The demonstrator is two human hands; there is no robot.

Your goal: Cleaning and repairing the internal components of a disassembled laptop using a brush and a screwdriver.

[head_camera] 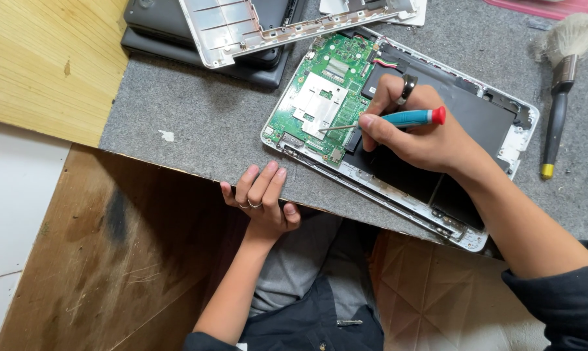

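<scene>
On a grey felt-covered bench (190, 123) lies an opened laptop (502, 140), its bottom cover off, set at a slant with a white frame around the inside parts. A green circuit board (336, 81) with silver shields fills the laptop's upper left part, and a large flat black battery (482, 117) fills most of the rest.

Resting over the battery, the right hand (424, 133) holds a small screwdriver (398, 119) with a blue handle and a red cap. The thumb and fingers are closed around the handle, with a dark ring on one finger. The thin metal shaft runs out leftward past the fingertips, and its tip sits on the lower edge of the circuit board, near the silver shields.

At the near edge of the bench, the left hand (261, 201) grips the rim, fingers curled together over the top of the felt and the thumb tucked below. It touches only the bench, well apart from the screwdriver.

Beyond the laptop, at the top left, a white plastic cover (229, 29) lies on a stack of dark laptops (157, 32). To the far right lies a dusting brush (560, 78) with a black handle and pale bristles.
</scene>
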